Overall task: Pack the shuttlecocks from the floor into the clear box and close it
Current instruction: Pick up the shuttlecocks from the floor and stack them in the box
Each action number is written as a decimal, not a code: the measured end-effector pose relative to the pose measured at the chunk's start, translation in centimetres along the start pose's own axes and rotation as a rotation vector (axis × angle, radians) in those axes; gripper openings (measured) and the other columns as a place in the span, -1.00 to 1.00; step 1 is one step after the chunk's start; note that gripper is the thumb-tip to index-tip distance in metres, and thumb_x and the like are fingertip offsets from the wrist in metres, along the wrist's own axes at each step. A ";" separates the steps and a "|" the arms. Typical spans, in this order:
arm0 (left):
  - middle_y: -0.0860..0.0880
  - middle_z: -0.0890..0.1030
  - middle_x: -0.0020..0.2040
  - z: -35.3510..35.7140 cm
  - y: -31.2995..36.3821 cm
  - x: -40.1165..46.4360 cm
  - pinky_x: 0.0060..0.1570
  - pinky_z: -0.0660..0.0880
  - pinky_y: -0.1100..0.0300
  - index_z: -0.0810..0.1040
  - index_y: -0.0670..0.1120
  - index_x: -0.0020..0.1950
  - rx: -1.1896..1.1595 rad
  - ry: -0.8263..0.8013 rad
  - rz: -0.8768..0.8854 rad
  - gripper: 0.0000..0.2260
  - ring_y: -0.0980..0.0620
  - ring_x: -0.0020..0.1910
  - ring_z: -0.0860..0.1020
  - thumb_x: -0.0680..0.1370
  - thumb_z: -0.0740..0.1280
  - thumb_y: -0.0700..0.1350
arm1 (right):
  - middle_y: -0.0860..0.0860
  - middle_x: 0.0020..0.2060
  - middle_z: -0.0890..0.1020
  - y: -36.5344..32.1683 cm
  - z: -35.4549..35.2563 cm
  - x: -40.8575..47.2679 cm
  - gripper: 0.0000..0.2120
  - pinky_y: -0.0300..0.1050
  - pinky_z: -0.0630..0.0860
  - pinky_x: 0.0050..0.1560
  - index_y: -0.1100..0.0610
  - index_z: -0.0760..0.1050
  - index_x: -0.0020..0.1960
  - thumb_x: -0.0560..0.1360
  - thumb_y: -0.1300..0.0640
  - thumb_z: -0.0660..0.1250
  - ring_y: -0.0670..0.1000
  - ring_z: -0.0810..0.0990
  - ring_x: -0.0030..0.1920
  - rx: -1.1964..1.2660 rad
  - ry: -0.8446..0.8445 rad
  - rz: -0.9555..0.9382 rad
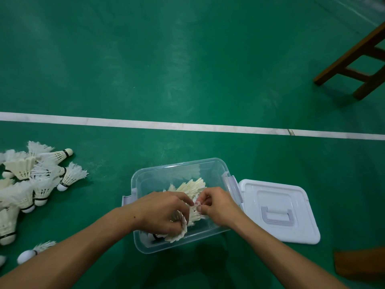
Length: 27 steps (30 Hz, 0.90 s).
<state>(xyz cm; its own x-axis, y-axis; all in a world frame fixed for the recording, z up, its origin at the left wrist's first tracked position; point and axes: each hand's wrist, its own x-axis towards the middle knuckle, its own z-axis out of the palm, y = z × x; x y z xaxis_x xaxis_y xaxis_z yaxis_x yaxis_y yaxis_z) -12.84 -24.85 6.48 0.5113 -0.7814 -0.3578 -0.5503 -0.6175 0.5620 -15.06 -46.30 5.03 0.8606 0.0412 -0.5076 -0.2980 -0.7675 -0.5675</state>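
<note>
Box (145,180) sits open on green floor (187,59), lid (279,211) flat on the floor, touching its right side, handle up. Likely parked there to keep the opening free while filling.

Both hands work over the box. Left hand (160,211) is closed around a shuttlecock, its feather skirt (179,230) sticking out under the palm. Right hand (216,205) pinches feather tips between thumb and forefinger just beside the left fingers; probably nesting or straightening shuttles so they lie compact. A few shuttles (191,187) already lie inside.

Pile (35,176) of loose shuttles remains on the floor, well left of the box. Judgement: early in task; lid not yet fitted.

No brand, label or writing legible on box, lid or shuttles.
</note>
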 end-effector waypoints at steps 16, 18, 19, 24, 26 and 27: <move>0.03 0.65 -0.22 -2.6 2.0 1.6 -0.23 0.58 0.05 0.61 -0.02 -0.09 -0.078 0.221 -0.282 -0.92 0.01 -0.22 0.61 0.55 0.36 -0.05 | -0.29 0.16 0.60 -2.0 -4.4 -7.7 -0.71 -0.22 0.50 0.24 -0.15 0.56 0.26 0.56 0.03 0.45 -0.20 0.54 0.24 -0.153 0.162 -0.514; -0.01 0.65 -0.23 -3.2 2.8 2.8 -0.25 0.58 0.02 0.56 -0.04 -0.15 -0.177 0.235 -0.310 -0.88 -0.04 -0.22 0.64 0.56 0.36 -0.06 | -0.28 0.16 0.58 -1.7 -4.1 -7.8 -0.69 -0.18 0.51 0.20 -0.14 0.55 0.24 0.52 0.00 0.47 -0.17 0.51 0.23 -0.253 0.167 -0.587; -0.04 0.66 -0.21 -3.5 3.2 3.4 -0.28 0.59 0.01 0.55 -0.04 -0.14 -0.246 0.216 -0.323 -0.90 -0.07 -0.22 0.66 0.57 0.35 -0.09 | -0.27 0.13 0.58 -1.4 -4.0 -7.6 -0.68 -0.17 0.53 0.12 -0.13 0.55 0.21 0.49 -0.02 0.50 -0.13 0.51 0.18 -0.319 0.200 -0.606; -0.13 0.72 -0.04 -4.2 4.6 3.8 -0.29 0.60 0.10 0.58 -0.07 0.12 -0.680 0.089 -0.302 -0.89 -0.10 -0.19 0.70 0.68 0.28 -0.10 | -0.19 -0.09 0.67 0.3 -4.4 -6.9 -0.88 -0.09 0.57 -0.16 -0.03 0.64 -0.01 0.49 -0.02 0.50 0.02 0.51 -0.05 -0.466 0.411 -0.656; -0.07 0.72 0.04 -3.7 3.9 3.5 -0.15 0.65 0.04 0.59 -0.03 0.16 -0.791 0.190 -0.285 -0.80 -0.11 -0.07 0.73 0.70 0.29 0.06 | -0.21 -0.10 0.68 1.3 -5.1 -7.1 -0.87 -0.11 0.54 -0.09 -0.02 0.66 -0.02 0.53 -0.06 0.43 0.02 0.50 -0.02 -0.405 0.483 -0.636; -0.01 0.72 0.04 -3.2 3.6 3.4 -0.09 0.68 0.03 0.61 -0.02 0.15 -0.797 0.275 -0.283 -0.75 -0.04 -0.06 0.73 0.69 0.28 0.13 | -0.23 -0.09 0.68 1.8 -5.4 -7.2 -0.85 -0.12 0.53 -0.04 -0.02 0.67 -0.02 0.55 -0.08 0.42 0.01 0.50 0.01 -0.370 0.517 -0.607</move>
<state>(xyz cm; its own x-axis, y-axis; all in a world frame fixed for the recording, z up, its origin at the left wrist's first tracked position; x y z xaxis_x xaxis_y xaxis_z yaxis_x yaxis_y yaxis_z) -10.95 -29.38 9.69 0.7554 -0.4961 -0.4281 0.1913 -0.4578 0.8682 -19.56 -51.46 11.15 0.9331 0.2836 0.2213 0.3476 -0.8690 -0.3522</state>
